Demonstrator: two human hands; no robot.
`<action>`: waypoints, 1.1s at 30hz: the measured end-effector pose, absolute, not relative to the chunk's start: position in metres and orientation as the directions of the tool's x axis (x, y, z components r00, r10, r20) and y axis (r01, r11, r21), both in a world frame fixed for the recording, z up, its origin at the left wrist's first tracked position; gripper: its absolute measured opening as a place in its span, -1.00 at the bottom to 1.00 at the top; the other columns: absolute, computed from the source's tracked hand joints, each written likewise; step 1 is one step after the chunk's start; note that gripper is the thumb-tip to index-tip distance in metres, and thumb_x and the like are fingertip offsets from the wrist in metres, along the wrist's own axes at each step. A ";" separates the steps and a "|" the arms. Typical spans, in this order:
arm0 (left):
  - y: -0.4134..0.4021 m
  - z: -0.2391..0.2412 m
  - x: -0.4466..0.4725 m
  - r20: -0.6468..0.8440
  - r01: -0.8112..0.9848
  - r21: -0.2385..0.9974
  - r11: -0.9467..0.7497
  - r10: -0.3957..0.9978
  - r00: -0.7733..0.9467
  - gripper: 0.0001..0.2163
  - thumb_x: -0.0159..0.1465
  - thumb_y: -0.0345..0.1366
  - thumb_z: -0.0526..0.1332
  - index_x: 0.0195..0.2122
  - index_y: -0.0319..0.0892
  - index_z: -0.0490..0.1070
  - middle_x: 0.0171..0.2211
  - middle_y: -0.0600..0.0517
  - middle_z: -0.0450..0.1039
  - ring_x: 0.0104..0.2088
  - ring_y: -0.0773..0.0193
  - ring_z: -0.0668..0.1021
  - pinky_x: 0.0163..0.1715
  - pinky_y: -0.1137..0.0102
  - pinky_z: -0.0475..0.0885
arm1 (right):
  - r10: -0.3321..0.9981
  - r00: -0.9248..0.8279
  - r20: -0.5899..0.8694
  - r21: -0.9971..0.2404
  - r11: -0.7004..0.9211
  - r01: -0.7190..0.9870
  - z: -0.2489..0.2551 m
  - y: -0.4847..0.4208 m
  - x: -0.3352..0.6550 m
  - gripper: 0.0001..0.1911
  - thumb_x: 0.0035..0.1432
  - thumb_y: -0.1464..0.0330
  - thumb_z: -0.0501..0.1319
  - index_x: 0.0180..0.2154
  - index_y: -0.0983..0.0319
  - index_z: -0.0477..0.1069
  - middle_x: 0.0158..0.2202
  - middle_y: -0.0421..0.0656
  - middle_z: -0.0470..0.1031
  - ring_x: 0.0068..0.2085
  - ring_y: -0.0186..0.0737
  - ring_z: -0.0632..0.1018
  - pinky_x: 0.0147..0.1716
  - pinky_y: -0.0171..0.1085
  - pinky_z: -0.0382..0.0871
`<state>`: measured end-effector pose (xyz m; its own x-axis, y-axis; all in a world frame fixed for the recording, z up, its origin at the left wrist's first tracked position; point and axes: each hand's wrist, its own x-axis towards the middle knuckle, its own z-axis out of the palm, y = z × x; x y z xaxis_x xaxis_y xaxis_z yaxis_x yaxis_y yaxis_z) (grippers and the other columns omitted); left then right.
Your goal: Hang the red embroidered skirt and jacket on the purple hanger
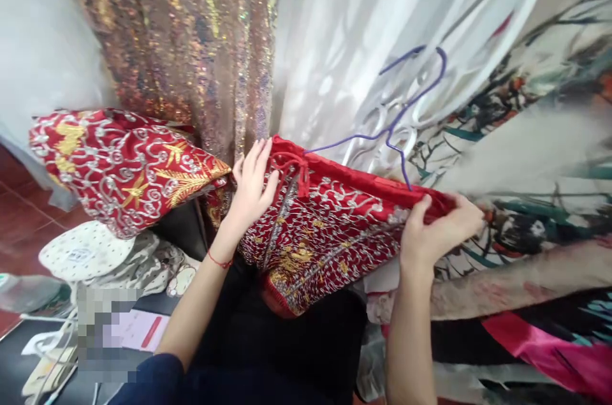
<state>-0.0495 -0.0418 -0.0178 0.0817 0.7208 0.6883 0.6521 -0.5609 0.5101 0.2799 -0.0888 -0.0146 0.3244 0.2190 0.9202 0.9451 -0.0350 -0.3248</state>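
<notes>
Red embroidered garment (325, 233): silver and gold thread on red ground, plain red band along upper edge, red tassel cord near its left end; held spread between both hands, lower part draped over a dark surface (306, 341).

Left hand (251, 185): flat against the garment's left end, fingers extended and lying open on the cloth, no closed grasp; red thread bracelet at the wrist.

Right hand (437, 233): clenched on the garment's right end, thumb on top pinching the red band against the fingers.

Purple wire hanger (396, 121): above the garment, lower end meeting the red band just left of the right hand; white hangers bunched just behind it.

Sequined fabric (191, 35): hanging above and left of the garment.

White sheer fabric (344, 29): hanging directly above the garment.

Printed cloth (540, 156): right of the garment, pale with dark, teal and pink pattern.

Second red embroidered piece (119, 162): left of the garment, heaped on pale items.
</notes>
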 end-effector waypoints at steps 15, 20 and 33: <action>-0.086 -0.095 -0.109 -0.090 -0.680 0.645 -0.347 0.850 -0.519 -0.82 0.18 -0.25 0.29 -0.20 -0.17 0.47 -0.20 0.00 0.61 -0.15 0.28 0.62 -0.11 0.41 0.49 | 0.058 -0.941 0.334 0.515 0.825 0.233 0.022 -0.044 -0.062 -0.60 0.33 0.46 0.11 0.18 0.20 0.33 0.34 0.09 0.28 0.31 0.06 0.29 0.22 0.12 0.19; -0.089 -0.083 -0.126 -0.196 -0.728 0.610 -0.315 0.830 -0.523 -0.88 0.20 -0.26 0.27 -0.41 -0.18 0.42 -0.40 0.01 0.59 -0.33 0.31 0.62 -0.18 0.42 0.49 | 0.153 -0.953 0.260 0.362 0.900 0.244 0.037 -0.028 -0.110 -0.70 0.44 0.41 -0.02 -0.03 0.21 0.47 0.02 -0.01 0.60 0.09 0.00 0.51 0.17 0.08 0.20; -0.098 -0.054 -0.129 -0.105 -0.608 0.699 -0.376 0.787 -0.608 -0.69 0.15 -0.05 0.39 -0.25 -0.21 0.55 -0.29 -0.03 0.63 -0.27 0.22 0.63 -0.18 0.39 0.51 | 0.543 -0.487 0.684 -0.196 0.780 0.594 0.110 -0.032 -0.067 -0.71 0.41 0.37 -0.03 -0.07 0.21 0.46 -0.30 -0.13 0.60 -0.29 -0.19 0.56 -0.19 -0.23 0.31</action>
<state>-0.1291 -0.0977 -0.0542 -0.6082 0.7868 -0.1049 -0.6078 -0.3765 0.6992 -0.0666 -0.0322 0.1101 -0.4870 0.5432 0.6840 0.5942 0.7800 -0.1963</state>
